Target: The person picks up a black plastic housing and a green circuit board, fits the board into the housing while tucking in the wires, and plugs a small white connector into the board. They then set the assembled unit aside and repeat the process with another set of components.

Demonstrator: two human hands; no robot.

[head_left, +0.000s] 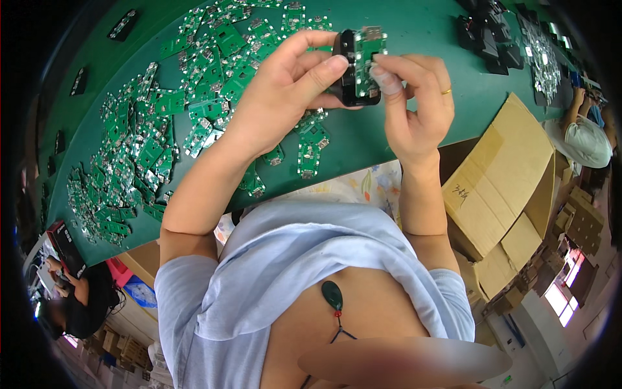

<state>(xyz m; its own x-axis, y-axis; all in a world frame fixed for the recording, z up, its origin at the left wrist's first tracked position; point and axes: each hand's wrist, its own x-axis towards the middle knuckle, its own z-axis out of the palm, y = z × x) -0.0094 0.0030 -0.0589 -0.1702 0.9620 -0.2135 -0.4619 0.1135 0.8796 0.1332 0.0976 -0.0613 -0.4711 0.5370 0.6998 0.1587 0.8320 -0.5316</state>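
Note:
My left hand [301, 74] is closed around a black plastic casing [346, 65], thumb on its near side and fingers behind it. Against the casing's right part stands a green circuit board [370, 61], tilted upright with a metal connector at its top. My right hand [418, 91] pinches the right edge of this board between thumb and fingertips; a ring sits on one finger. Whether the board is seated in the casing I cannot tell. Below my left hand several loose green circuit boards [313, 144] lie on the green table [363, 139].
A large heap of circuit boards [139, 146] covers the table's left side. Black casings [489, 32] and a pile of small shiny parts [543, 58] lie at the far right. An open cardboard box [495, 175] stands beside my right arm. Other people sit at both sides.

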